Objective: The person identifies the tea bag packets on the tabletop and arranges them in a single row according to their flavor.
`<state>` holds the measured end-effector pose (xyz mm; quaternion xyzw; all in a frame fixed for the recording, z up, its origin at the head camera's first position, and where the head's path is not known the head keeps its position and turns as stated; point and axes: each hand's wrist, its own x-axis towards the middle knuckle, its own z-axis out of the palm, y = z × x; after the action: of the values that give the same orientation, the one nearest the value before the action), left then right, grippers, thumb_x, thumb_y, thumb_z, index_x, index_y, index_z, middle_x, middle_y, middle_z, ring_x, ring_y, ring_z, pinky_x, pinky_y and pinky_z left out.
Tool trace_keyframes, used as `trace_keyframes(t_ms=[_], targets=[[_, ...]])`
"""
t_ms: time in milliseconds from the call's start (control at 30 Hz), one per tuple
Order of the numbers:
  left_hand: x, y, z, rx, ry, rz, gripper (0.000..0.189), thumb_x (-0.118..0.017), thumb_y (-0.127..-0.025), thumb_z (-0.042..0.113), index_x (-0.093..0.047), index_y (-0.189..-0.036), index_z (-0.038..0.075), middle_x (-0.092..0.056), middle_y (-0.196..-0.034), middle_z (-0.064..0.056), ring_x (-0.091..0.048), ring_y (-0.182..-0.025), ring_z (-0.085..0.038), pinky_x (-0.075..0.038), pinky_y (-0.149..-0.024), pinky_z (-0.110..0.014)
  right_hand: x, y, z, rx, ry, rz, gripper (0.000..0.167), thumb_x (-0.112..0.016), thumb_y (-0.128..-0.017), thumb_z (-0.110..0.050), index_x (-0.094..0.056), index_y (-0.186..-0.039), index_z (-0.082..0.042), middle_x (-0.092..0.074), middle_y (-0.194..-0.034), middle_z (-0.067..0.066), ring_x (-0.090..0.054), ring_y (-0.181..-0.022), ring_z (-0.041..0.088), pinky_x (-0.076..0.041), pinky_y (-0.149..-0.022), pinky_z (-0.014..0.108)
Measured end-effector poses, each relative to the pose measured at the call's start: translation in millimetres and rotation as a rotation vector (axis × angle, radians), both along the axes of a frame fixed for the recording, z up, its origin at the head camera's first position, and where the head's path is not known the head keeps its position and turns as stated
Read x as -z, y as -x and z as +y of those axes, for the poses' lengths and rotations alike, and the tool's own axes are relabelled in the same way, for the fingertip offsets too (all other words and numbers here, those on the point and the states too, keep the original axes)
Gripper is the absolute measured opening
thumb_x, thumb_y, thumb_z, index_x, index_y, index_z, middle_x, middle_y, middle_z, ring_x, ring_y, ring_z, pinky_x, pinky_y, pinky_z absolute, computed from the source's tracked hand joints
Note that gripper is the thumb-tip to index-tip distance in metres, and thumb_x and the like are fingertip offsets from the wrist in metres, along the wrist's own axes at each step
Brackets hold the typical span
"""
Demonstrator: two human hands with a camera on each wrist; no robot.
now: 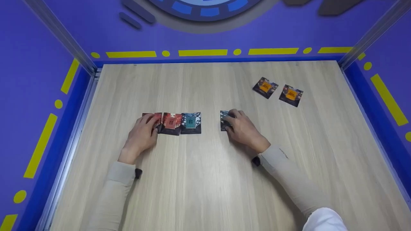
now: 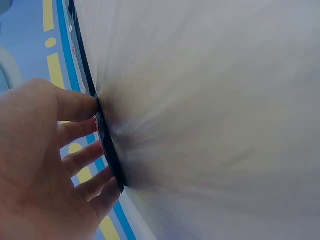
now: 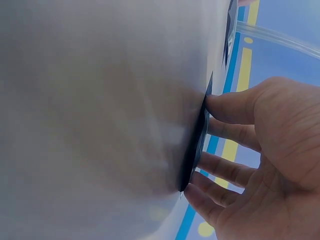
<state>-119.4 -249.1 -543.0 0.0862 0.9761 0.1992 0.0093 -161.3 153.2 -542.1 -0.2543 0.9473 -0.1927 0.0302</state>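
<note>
My left hand (image 1: 141, 133) is over a small square red and black packet (image 1: 156, 118), thumb at its near edge and fingers bent across its top. Beside that packet lies a second red packet (image 1: 171, 123), followed by a teal and black packet (image 1: 191, 122), together forming a row. To the right of a gap, my right hand (image 1: 244, 128) grips another teal and black packet (image 1: 223, 121) that it mostly covers. In the right wrist view, the thumb and fingertips hold opposite ends of this dark packet (image 3: 196, 142), close against the table.
Two packets with orange labels, a tilted one (image 1: 265, 87) and one farther right (image 1: 291, 95), lie at the back right of the wood-grain table (image 1: 199, 179). Blue panels with yellow marks (image 1: 202, 52) enclose the back and sides.
</note>
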Motion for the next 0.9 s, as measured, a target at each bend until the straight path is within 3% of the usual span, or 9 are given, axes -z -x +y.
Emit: trace_keyframes(t_ms=[367, 900], targets=[[-0.2, -1.3, 1.6, -0.011, -0.004, 0.0, 0.051, -0.059, -0.104, 0.013, -0.054, -0.154, 0.003, -0.048, -0.158, -0.023, -0.041, -0.15, -0.046, -0.038, -0.124, -0.062, -0.9, 1.0, -26, 0.015, -0.068, -0.021, 0.04, -0.068, -0.104, -0.02, -0.068, -0.143, -0.012, -0.054, -0.15, 0.02, -0.056, -0.137, 0.041, -0.049, -0.117, 0.053], [-1.5, -1.8, 3.0, -0.023, 0.022, -0.029, 0.052, -0.056, -0.105, 0.014, -0.052, -0.156, 0.003, -0.046, -0.16, -0.022, -0.04, -0.152, -0.045, -0.036, -0.126, -0.059, -2.9, 1.1, -57, -0.007, -0.105, -0.054, 0.041, -0.065, -0.105, -0.02, -0.066, -0.146, -0.014, -0.053, -0.151, 0.016, -0.055, -0.136, 0.037, -0.05, -0.117, 0.049]])
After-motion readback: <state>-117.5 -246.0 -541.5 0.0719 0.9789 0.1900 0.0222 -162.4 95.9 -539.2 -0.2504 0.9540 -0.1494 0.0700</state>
